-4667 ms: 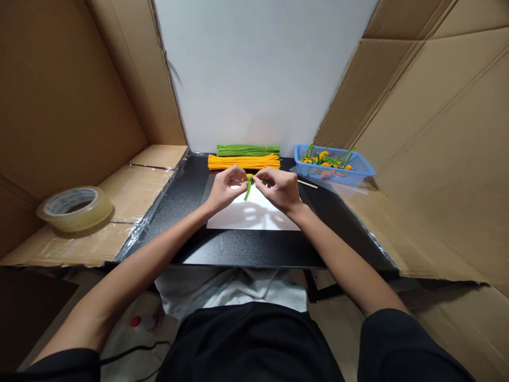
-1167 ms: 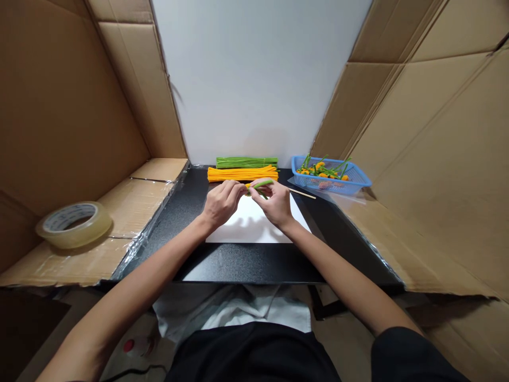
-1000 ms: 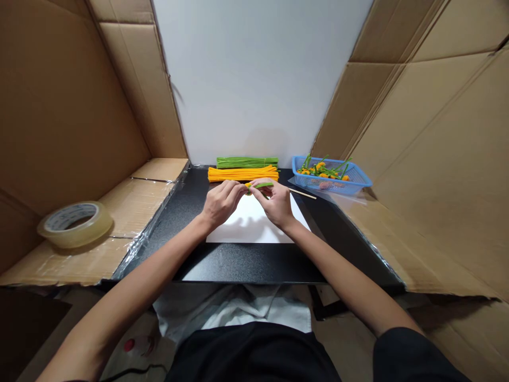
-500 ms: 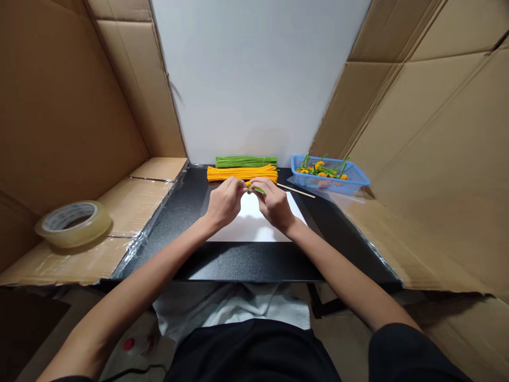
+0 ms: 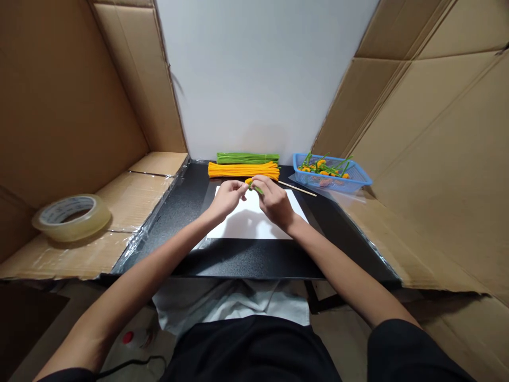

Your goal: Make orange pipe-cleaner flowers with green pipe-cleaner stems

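Observation:
Between my hands is a small pipe-cleaner flower (image 5: 249,181) with an orange head and a green stem. My right hand (image 5: 274,200) is closed on it from the right, and part of the green stem (image 5: 257,189) shows under its fingers. From the left, my left hand (image 5: 228,198) pinches at the green part just below the head; its thumb and index tips meet there. Both hands are above a white sheet (image 5: 248,225), on which their shadows fall. The exact grip of the fingertips is too small to make out.
Bundles of orange pipe cleaners (image 5: 242,170) and green pipe cleaners (image 5: 247,158) lie at the back. A blue basket (image 5: 350,183) with several orange-and-green flowers stands back right, near a thin wooden stick (image 5: 298,189). A tape roll (image 5: 71,217) rests on cardboard at left.
My left hand has turned and drawn slightly lower, its fingers now in a pinch. The right hand has closed further over the flower, and the view has shifted slightly.

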Motion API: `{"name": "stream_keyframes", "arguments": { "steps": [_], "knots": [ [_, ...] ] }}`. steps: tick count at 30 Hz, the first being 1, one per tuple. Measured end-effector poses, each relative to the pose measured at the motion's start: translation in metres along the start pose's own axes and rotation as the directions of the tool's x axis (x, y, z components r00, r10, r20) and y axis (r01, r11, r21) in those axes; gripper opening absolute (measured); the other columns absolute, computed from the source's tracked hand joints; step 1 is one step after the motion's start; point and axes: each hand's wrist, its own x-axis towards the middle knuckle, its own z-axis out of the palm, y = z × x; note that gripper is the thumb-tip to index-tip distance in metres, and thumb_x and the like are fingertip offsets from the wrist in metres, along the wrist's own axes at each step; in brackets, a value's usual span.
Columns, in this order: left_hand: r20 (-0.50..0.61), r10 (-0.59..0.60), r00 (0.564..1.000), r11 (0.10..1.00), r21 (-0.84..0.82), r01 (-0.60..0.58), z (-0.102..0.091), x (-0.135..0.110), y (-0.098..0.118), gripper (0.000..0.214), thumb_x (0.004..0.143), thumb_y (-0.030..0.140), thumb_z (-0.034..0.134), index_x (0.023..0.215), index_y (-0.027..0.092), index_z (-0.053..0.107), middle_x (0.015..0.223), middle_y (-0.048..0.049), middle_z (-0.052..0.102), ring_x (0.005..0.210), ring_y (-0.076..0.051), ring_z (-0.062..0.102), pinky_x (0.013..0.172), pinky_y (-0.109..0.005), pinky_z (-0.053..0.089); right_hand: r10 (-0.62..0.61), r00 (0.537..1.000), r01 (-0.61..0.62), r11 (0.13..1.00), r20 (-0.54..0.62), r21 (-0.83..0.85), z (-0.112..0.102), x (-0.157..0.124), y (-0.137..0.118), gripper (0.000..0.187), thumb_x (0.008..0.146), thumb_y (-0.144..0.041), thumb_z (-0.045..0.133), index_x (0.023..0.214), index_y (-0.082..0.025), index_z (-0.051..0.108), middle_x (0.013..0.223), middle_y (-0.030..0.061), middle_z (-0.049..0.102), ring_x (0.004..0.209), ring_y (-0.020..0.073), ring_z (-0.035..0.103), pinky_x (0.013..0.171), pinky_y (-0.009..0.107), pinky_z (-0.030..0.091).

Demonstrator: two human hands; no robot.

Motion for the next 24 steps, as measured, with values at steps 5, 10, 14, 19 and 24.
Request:
{"name": "stream_keyframes", "arguments": {
  "steps": [5, 10, 14, 19, 24],
  "knots": [
    [-0.131, 0.281, 0.951, 0.943, 0.222, -0.248, 0.0, -0.004, -0.002, 0.032, 0.089, 0.047, 0.06, 0.081, 0.017, 0.065, 0.082, -0.0042, 0.069, 0.075, -0.016, 0.061, 0.066, -0.027, 0.045, 0.095, 0.991, -0.087, 0.992, -0.093, 0.089, -0.003, 0.005, 0.002, 0.017, 0.1, -0.026, 0.048, 0.097, -0.022, 0.064, 0.096, 0.01, 0.071, 0.094, 0.0236, 0.068, 0.087, 0.04, 0.056],
    [-0.067, 0.322, 0.944, 0.92, 0.26, -0.295, -0.003, -0.004, -0.007, 0.033, 0.084, 0.05, 0.067, 0.084, 0.017, 0.069, 0.085, -0.0051, 0.071, 0.079, -0.017, 0.063, 0.065, -0.026, 0.046, 0.093, 0.991, -0.08, 0.988, -0.097, 0.134, -0.005, 0.005, 0.006, 0.015, 0.099, -0.028, 0.051, 0.094, -0.023, 0.064, 0.095, 0.0093, 0.071, 0.093, 0.024, 0.069, 0.087, 0.041, 0.055],
    [-0.074, 0.341, 0.937, 0.917, 0.247, -0.314, -0.001, -0.004, -0.007, 0.03, 0.084, 0.047, 0.068, 0.082, 0.017, 0.069, 0.083, -0.0049, 0.071, 0.076, -0.016, 0.063, 0.063, -0.026, 0.047, 0.083, 0.995, -0.074, 0.986, -0.054, 0.148, -0.005, 0.004, 0.009, 0.015, 0.099, -0.029, 0.051, 0.096, -0.023, 0.064, 0.098, 0.0097, 0.071, 0.095, 0.024, 0.068, 0.088, 0.04, 0.055],
    [0.007, 0.571, 0.821, 0.712, 0.493, -0.5, -0.006, -0.005, -0.007, 0.009, 0.087, 0.024, 0.063, 0.082, 0.019, 0.066, 0.085, -0.0047, 0.066, 0.082, -0.017, 0.062, 0.065, -0.027, 0.048, 0.042, 0.999, -0.042, 0.987, 0.006, 0.152, -0.007, 0.005, 0.011, 0.015, 0.099, -0.027, 0.05, 0.095, -0.023, 0.064, 0.098, 0.0089, 0.071, 0.094, 0.0223, 0.069, 0.087, 0.038, 0.055],
    [-0.021, 0.542, 0.84, 0.743, 0.478, -0.468, -0.007, -0.003, -0.012, 0.008, 0.085, 0.025, 0.067, 0.09, 0.019, 0.066, 0.09, -0.0054, 0.068, 0.086, -0.017, 0.064, 0.07, -0.028, 0.052, 0.004, 1.0, -0.009, 0.983, 0.027, 0.182, -0.009, 0.007, 0.013, 0.015, 0.099, -0.025, 0.05, 0.093, -0.022, 0.064, 0.098, 0.009, 0.072, 0.094, 0.0214, 0.069, 0.086, 0.037, 0.056]
  ]
}}
